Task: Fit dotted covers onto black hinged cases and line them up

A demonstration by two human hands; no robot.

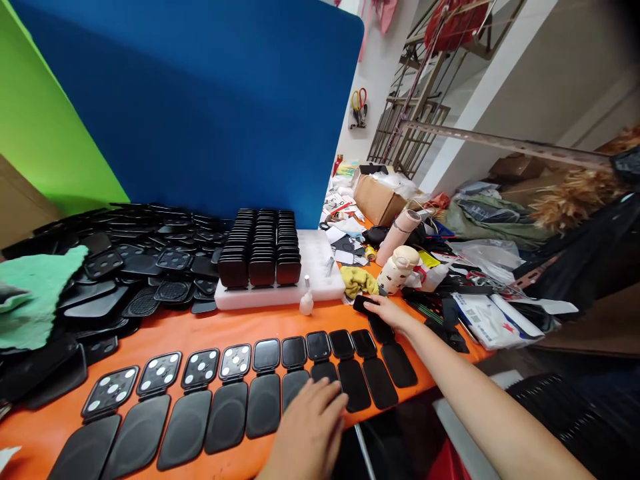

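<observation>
Ten hinged black plastic cases are lying open along the orange table's near edge. Left hand is pressing flat; right hand is clasping a black piece far right.

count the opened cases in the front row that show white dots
4, side by side at the left end of the row of opened cases: dotted lids at and. The lids further right look plain black; the left hand may hide part of one.
</observation>
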